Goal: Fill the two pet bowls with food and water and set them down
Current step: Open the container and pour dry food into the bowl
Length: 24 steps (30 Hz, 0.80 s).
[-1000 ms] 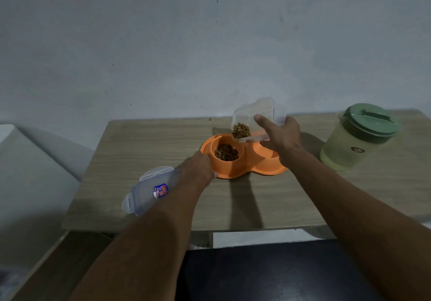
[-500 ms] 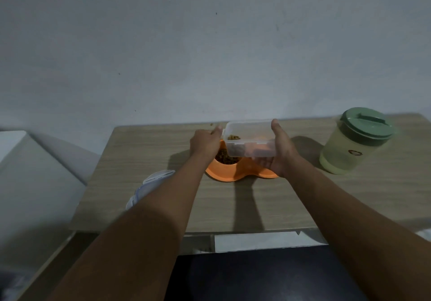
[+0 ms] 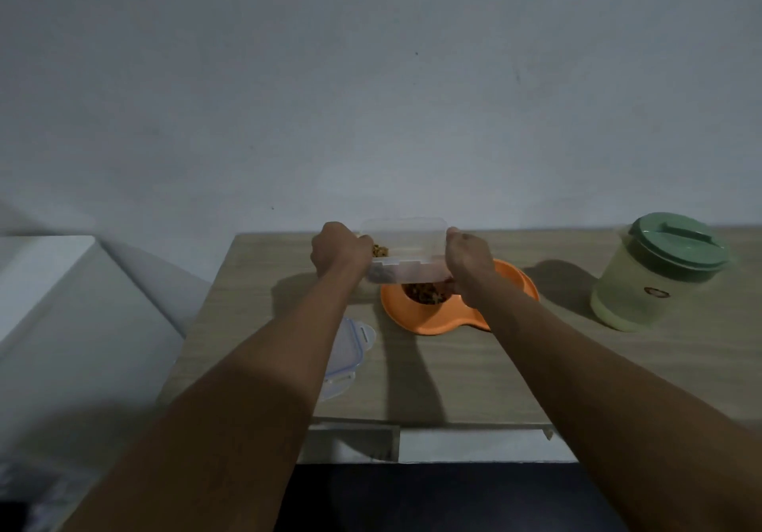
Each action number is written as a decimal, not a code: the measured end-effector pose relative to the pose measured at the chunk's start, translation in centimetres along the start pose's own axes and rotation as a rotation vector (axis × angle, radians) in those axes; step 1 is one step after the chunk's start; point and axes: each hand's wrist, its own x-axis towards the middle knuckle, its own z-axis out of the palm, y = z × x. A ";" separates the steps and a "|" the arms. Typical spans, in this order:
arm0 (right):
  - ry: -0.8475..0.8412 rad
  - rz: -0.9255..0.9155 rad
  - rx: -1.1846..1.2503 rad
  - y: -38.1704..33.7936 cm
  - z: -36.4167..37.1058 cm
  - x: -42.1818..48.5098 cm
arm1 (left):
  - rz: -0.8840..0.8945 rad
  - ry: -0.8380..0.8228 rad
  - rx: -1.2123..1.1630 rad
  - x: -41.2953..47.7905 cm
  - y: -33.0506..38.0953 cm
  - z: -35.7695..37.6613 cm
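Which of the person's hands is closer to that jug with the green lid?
Right. The right hand grips the clear container at the end toward the jug, not touching it; the left hand grips the opposite end, farther away.

wall (image 3: 371, 98): plain grey | table (image 3: 433, 383): light wood | light: dim

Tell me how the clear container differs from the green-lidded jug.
The clear container is held by the left hand and right hand near the orange bowl; the jug stands untouched on the table. The container is open and boxy; the jug is round with its green lid on. Both look translucent.
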 end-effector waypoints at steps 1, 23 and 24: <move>-0.004 -0.039 -0.017 0.0 0.9 0.3 | 0.001 0.024 0.001 0.5 -0.3 -0.8; -0.203 -0.118 -0.189 3.6 16.1 0.4 | -0.129 -0.102 -0.140 9.3 -12.8 -7.3; -0.200 -0.111 -0.189 3.9 16.4 0.5 | -0.137 -0.108 -0.143 9.5 -13.2 -7.3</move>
